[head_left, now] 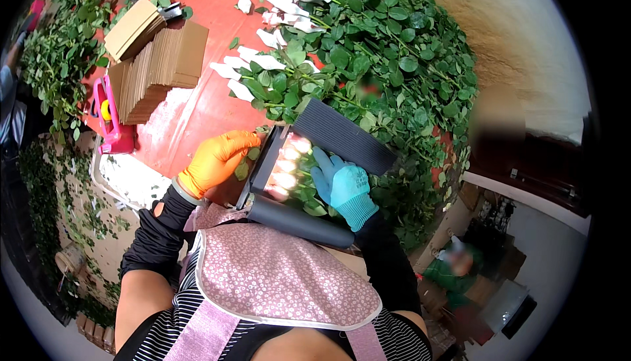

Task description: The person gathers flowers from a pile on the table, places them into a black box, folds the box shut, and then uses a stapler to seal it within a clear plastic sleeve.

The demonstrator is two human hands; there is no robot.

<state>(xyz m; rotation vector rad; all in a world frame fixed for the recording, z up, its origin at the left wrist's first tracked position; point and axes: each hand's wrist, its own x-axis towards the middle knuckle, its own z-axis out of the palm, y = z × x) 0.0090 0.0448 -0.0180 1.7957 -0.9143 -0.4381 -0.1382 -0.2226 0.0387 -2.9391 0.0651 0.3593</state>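
Floral apron [282, 275] nearest; beyond, roses [286, 165] lie in a dark holder [265, 157], heads left, foliage running right — under the right grip [338, 177], fingers outstretched; left grip [220, 158] beside the heads, curled — holding anything, cannot tell.

Red table [220, 36], leafy stems [407, 42], stacked cardboard [163, 59]

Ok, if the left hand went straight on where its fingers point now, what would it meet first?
The left hand would likely meet the dark side wall first, just before the pale rose heads; it might pass above, as depth is unclear.
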